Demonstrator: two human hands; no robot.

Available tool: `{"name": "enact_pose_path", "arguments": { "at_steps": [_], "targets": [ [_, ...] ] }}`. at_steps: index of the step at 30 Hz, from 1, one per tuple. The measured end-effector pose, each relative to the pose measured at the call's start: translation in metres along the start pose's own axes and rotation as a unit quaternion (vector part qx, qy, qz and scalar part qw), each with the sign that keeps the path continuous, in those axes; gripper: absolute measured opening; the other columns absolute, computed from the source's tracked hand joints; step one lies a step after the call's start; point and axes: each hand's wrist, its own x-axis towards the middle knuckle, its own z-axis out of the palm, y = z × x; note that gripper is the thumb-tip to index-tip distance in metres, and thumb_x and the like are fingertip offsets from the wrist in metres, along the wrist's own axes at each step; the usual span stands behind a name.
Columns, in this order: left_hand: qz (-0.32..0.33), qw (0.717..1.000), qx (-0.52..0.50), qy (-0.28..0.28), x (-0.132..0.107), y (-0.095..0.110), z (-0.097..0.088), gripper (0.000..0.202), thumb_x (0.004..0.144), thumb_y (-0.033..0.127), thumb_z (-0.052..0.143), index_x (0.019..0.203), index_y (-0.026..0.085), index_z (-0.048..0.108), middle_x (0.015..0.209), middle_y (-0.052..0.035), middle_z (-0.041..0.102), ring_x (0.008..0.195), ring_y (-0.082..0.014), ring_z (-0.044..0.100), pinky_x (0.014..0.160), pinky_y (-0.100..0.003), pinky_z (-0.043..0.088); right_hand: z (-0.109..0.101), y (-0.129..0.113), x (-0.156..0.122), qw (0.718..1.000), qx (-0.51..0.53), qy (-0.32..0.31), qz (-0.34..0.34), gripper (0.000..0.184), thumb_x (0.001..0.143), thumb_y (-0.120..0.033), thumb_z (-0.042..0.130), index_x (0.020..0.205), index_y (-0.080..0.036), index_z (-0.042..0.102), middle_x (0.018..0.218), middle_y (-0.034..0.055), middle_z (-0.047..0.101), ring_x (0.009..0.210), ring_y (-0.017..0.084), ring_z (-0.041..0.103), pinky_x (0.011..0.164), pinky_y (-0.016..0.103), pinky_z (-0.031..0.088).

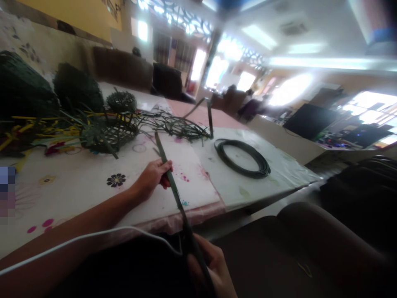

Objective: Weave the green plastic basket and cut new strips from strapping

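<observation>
My left hand pinches a flat green plastic strip between thumb and fingers above the flowered tablecloth. The strip slants from its upper end, past the thumb, down toward the table's front edge. Low in the view, my right hand is closed around a dark, long tool that looks like scissors. The tool's narrow end meets the strip's lower part; blur hides whether it grips it. A partly woven green basket, loose strips trailing from it, lies beyond my left hand.
A coil of dark green strip lies on the right of the table. Loose green strips tangle at the back, and yellow strips lie left. A white cable crosses over my left forearm. A dark chair stands at right.
</observation>
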Motion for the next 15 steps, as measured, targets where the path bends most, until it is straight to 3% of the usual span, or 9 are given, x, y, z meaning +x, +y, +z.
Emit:
{"name": "enact_pose_path", "arguments": {
  "at_steps": [7,11,15],
  "targets": [
    [0.002,1.000,0.004,-0.026,-0.005,-0.005,0.005,0.025,0.091,0.031,0.053,0.073,0.014,0.054,0.050,0.0010,0.056,0.035,-0.0097,0.051,0.034,-0.019,0.041,-0.001,-0.008,-0.004,0.998,0.035,0.010,0.053,0.062,0.070,-0.053,0.077,0.118,-0.015,0.066,0.065,-0.0008,0.055,0.048,0.008,0.043,0.043,0.019,0.036],
    [0.013,0.999,0.002,-0.042,-0.011,-0.007,0.008,0.026,0.091,0.033,0.054,0.073,0.014,0.055,0.052,0.0009,0.056,0.036,-0.0086,0.051,0.034,-0.018,0.041,0.001,-0.019,-0.004,0.998,0.033,0.000,0.047,0.059,0.070,-0.052,0.078,0.115,-0.015,0.066,0.062,-0.0020,0.053,0.048,0.008,0.042,0.042,0.018,0.035],
    [0.012,0.998,-0.002,-0.061,-0.011,-0.006,0.008,0.027,0.090,0.033,0.056,0.071,0.014,0.055,0.050,0.0010,0.055,0.036,-0.0086,0.051,0.035,-0.018,0.042,0.000,-0.013,-0.003,0.998,0.033,-0.001,0.046,0.061,0.071,-0.053,0.077,0.118,-0.016,0.065,0.067,-0.0001,0.057,0.051,0.009,0.045,0.043,0.018,0.037]
  ]
}}
